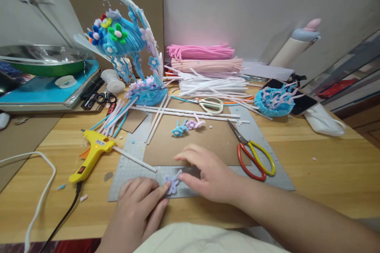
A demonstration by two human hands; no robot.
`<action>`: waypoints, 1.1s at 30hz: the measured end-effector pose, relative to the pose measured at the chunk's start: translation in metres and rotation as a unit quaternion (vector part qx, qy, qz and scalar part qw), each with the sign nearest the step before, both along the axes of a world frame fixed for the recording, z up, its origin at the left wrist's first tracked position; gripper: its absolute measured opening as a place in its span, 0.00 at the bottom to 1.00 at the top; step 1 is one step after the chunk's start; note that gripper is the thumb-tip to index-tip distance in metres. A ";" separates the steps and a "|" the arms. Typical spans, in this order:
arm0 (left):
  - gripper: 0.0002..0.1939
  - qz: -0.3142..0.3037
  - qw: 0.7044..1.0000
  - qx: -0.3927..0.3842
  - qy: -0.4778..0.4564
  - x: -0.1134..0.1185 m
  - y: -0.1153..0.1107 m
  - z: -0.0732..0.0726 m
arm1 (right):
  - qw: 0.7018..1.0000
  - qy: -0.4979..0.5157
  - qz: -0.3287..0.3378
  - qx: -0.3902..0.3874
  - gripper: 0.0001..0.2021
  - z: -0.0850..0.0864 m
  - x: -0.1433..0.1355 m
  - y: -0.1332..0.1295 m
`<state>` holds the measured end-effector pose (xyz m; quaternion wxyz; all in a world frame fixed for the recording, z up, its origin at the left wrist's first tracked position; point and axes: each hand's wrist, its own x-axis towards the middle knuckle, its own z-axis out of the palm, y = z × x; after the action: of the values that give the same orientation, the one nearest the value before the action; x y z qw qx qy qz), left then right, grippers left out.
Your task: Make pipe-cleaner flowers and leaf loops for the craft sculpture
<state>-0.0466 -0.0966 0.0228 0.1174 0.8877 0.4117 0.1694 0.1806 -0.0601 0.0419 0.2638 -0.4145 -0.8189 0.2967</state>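
A lavender pipe-cleaner flower (172, 185) with a short stem lies at the front of the grey cutting mat (135, 166). My left hand (142, 201) grips its left side, the index fingertip on the petals and the other fingers curled. On the right, my right hand (204, 176) is open, thumb and fingers apart, with the thumb tip close to the flower's stem; whether it touches I cannot tell. Beyond it, a blue pipe-cleaner flower (178, 129) and a pale purple flower (192, 124) rest on a brown cardboard sheet (166, 152).
Left of the mat lies a yellow glue gun (93, 150) with a glue stick in it. Scissors with red and yellow handles (252, 154) lie right; white-handled scissors (211, 105) lie farther back. Behind stand a blue pipe-cleaner jellyfish ornament (121, 35) and pipe-cleaner bundles (208, 66).
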 end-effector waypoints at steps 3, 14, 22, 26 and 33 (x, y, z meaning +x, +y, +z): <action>0.17 0.001 1.000 -0.021 -0.021 -0.001 0.002 -0.003 | 0.996 -0.046 0.071 0.013 0.07 -0.008 -0.003 0.005; 0.03 0.097 0.911 -0.313 -0.250 0.051 0.047 0.044 | 0.927 0.242 -0.061 -0.281 0.03 0.006 0.011 0.015; 0.07 0.043 0.644 -0.630 -0.431 0.087 0.082 0.050 | 0.790 0.461 -0.125 -0.384 0.10 0.008 0.023 0.031; 0.06 0.060 0.623 -0.632 -0.458 0.083 0.080 0.035 | 0.837 0.420 -0.141 -0.322 0.11 0.004 0.020 0.031; 0.06 0.060 0.611 -0.628 -0.478 0.080 0.075 0.036 | 0.892 0.374 -0.155 -0.202 0.07 0.003 0.019 0.028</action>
<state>0.0338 -0.0213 0.0586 0.8159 0.3632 0.3548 0.2768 0.1991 -0.0322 0.0451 0.5040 -0.4389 -0.5073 0.5440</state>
